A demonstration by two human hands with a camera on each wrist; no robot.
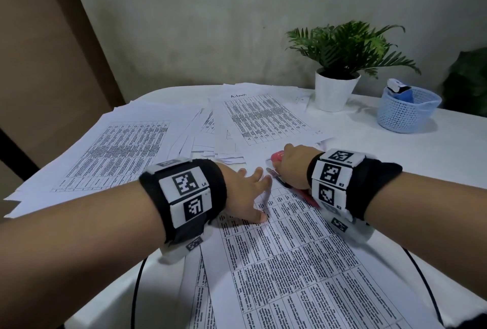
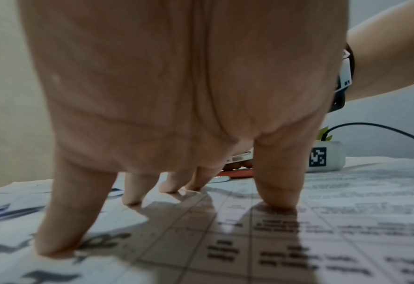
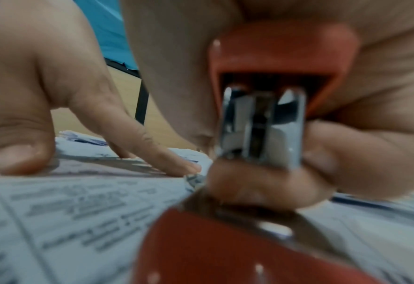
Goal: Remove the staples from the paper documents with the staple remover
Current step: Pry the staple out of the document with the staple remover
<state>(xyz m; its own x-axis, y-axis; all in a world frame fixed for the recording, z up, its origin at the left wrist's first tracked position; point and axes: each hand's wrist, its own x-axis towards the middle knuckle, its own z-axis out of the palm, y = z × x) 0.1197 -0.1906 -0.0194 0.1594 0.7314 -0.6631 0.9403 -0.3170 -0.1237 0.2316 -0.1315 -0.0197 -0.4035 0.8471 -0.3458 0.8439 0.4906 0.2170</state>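
Note:
A printed table document (image 1: 303,262) lies in front of me on the white table (image 1: 395,149). My left hand (image 1: 250,194) presses it flat with straight, spread fingers (image 2: 276,188) near its top edge. Just to the right, my right hand (image 1: 292,165) grips the red staple remover (image 1: 278,156), fingers curled round it. In the right wrist view the remover's metal jaws (image 3: 262,124) point down at the paper's top corner (image 3: 194,180), which curls up slightly beside my left fingertip (image 3: 184,167). I cannot make out a staple.
More printed sheets lie spread to the left (image 1: 113,149) and behind (image 1: 263,117). A potted plant (image 1: 334,91) and a blue basket (image 1: 405,112) stand at the back right. A red and dark pen-like object (image 1: 287,186) lies under my right wrist. Cables (image 1: 137,289) hang off the near edge.

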